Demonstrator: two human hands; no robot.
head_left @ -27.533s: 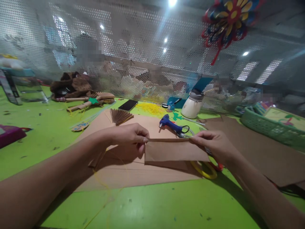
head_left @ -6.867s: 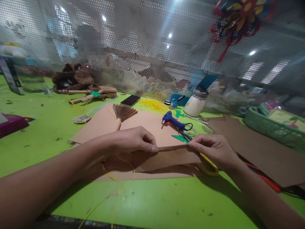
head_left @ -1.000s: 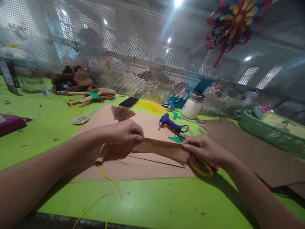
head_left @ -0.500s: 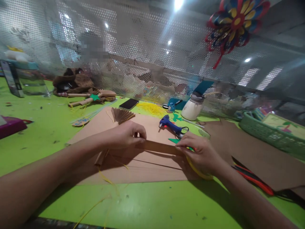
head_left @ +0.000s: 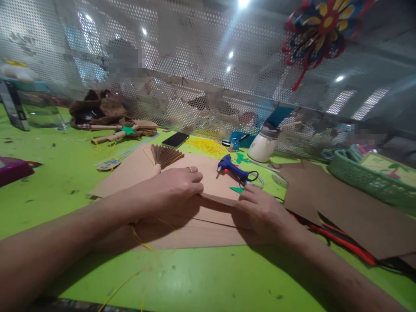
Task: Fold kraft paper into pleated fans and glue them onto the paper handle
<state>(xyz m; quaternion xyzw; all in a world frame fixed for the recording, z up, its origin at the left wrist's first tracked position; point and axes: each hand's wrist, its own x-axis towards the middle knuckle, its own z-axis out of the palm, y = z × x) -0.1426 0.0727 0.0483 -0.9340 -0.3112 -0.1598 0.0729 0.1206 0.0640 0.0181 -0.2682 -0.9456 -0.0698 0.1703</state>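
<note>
My left hand [head_left: 178, 184] and my right hand [head_left: 263, 212] pinch the two ends of a narrow brown paper strip [head_left: 218, 200], its thin edge facing me. The strip sits low over brown paper sheets [head_left: 121, 182] spread on the green table [head_left: 208, 281]. Beyond my left hand is a pleated paper fan [head_left: 165, 155] on a rolled paper stem. A blue glue gun [head_left: 234, 169] lies past my right hand, near a pointed green paper piece [head_left: 236, 190]. Loose yellow strands [head_left: 143, 240] trail below my left wrist. My fingertips are partly hidden.
At the back are a phone [head_left: 175, 139], yellow shreds [head_left: 208, 147] and a white jar [head_left: 261, 148]. Right of me lie brown cardboard [head_left: 344, 212], a red-and-black tool [head_left: 354, 249] and a green basket [head_left: 370, 182]. A perforated panel [head_left: 182, 56] stands behind the table.
The strip has tilted, from showing its broad face to showing a thin edge. My right hand has turned and moved slightly left; the yellow ring beneath it is now hidden.
</note>
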